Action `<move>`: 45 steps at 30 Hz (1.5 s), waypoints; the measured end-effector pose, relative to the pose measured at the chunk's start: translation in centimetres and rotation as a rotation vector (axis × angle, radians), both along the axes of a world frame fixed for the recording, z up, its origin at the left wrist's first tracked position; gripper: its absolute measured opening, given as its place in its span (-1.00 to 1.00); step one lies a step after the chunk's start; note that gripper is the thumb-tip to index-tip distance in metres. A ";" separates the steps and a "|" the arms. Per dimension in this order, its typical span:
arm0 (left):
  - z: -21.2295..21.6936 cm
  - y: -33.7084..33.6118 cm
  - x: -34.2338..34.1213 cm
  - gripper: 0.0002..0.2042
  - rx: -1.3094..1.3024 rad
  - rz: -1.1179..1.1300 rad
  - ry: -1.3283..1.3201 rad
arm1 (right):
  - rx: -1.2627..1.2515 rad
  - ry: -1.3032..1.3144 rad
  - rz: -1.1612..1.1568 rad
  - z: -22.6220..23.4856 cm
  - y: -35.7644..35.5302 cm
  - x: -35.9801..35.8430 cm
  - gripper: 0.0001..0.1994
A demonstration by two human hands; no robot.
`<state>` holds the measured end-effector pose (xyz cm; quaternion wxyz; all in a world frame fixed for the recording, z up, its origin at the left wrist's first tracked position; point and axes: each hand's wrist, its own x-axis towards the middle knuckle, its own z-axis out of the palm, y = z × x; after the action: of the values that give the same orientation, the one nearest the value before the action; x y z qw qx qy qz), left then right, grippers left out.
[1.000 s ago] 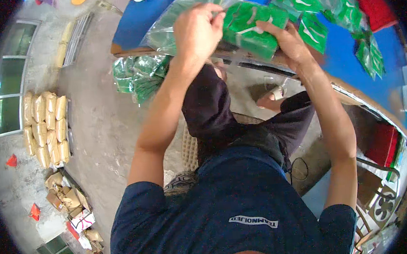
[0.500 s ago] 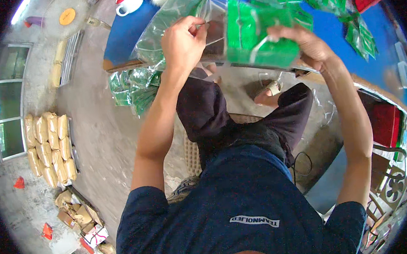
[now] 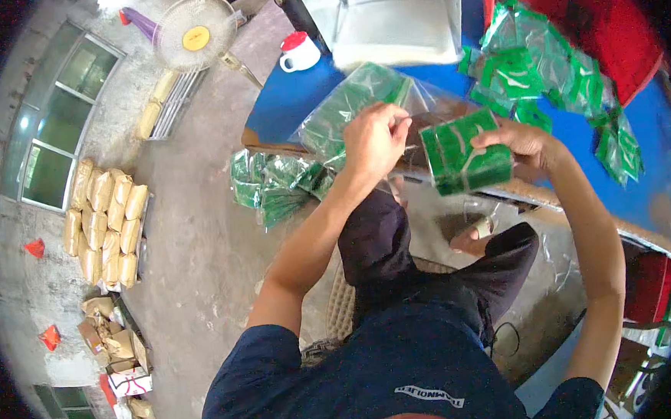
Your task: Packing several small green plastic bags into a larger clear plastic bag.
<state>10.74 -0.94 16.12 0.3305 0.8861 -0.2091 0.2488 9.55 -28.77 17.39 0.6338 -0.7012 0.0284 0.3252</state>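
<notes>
Green packets (image 3: 467,159), a small stack, sit clamped in the right hand (image 3: 524,148), thumb on top and fingers wrapped behind, held just over the table's (image 3: 298,96) near edge. Grip looks firm so the stack stays squared up.

Left hand (image 3: 374,142) is closed in a pinch on the edge of a clear bag (image 3: 360,104), fingertips pulling the film toward the stack. Bag mouth faces the packets, probably held that way to keep it open. Bag already has green packets inside and lies partly on the blue tabletop.

Outward from there:
- loose pile of green packets (image 3: 550,81) on the table right of the hands, within easy reach
- red crate (image 3: 569,3) behind that pile
- white box (image 3: 397,17) at the far side, white mug (image 3: 299,53) with red lid beside it
- filled bags of packets (image 3: 276,186) on the floor below the table's left edge, just beside the person's knee
- fan (image 3: 190,34) further left, stacked tan sacks (image 3: 106,220) near the window wall

Person is seated, knees under the table edge.
</notes>
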 end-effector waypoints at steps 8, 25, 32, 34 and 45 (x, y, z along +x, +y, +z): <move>0.0 0.0 0.4 -0.90 0.007 -0.011 0.002 | -0.050 0.091 0.105 0.0 0.3 1.1 -0.63; -0.4 -0.4 0.8 -0.88 -0.043 -0.067 0.024 | -0.046 0.111 0.148 -1.6 -1.1 1.7 -0.65; 0.7 0.5 0.9 -0.88 0.024 -0.065 0.013 | 0.005 0.160 0.212 0.5 -0.3 1.5 -0.59; 0.6 0.3 1.0 -0.88 0.027 -0.072 0.025 | -0.090 0.194 0.120 0.6 -0.3 1.6 -0.54; 0.5 0.0 0.1 -0.91 0.086 -0.029 -0.010 | 0.311 -0.118 -0.549 -2.7 6.1 -1.5 -0.58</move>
<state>10.82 -0.97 16.59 0.2946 0.8951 -0.2339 0.2392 8.09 -22.71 14.67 0.7981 -0.5796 0.1298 0.1013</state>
